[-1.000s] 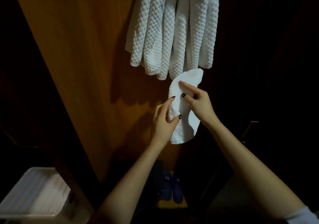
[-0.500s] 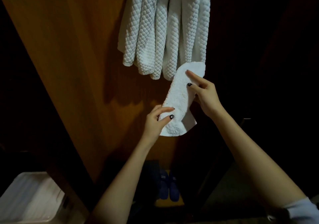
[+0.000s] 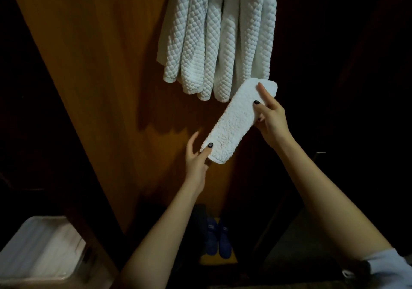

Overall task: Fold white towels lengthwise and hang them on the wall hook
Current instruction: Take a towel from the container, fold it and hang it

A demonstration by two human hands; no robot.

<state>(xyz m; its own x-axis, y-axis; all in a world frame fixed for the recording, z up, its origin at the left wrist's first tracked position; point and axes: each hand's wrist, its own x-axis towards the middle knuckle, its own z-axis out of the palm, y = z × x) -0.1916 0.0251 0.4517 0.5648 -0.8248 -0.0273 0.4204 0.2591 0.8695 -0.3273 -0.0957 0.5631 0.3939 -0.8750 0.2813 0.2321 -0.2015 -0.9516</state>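
A folded white towel (image 3: 236, 121) slants in mid-air just below quilted towels (image 3: 218, 37) hanging against the wooden panel (image 3: 100, 88). The fingers of the left hand (image 3: 197, 161) pinch its lower end, and those of the right hand (image 3: 270, 119) grip its upper end. The marks on the blue slippers (image 3: 217, 237) are too small to read.

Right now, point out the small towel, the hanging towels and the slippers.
small towel (image 3: 231, 121), head view, middle of its folded face.
hanging towels (image 3: 196, 43), head view, on a quilted fold.
slippers (image 3: 211, 236), head view, top of the left one.

one head-worn view, facing forward and down, close on a wooden panel (image 3: 93, 88).
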